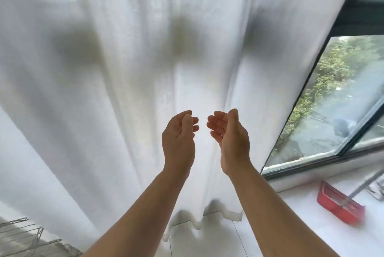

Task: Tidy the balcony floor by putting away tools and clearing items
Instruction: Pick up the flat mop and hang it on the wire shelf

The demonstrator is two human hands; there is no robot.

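My left hand (179, 134) and my right hand (229, 132) are raised side by side in front of a white curtain (124, 69), palms turned toward each other, fingers loosely curved. Neither hand holds anything, and a small gap separates their fingertips. At the lower right, a red broom head (338, 202) with a grey metal handle (362, 184) lies on the white floor (301, 215).
A dark-framed window (340, 111) stands at the right, with trees outside. A metal wire rack (25, 236) shows at the lower left corner, and another wire object (377, 188) sits at the right edge. The curtain's hem hangs just above the floor tiles.
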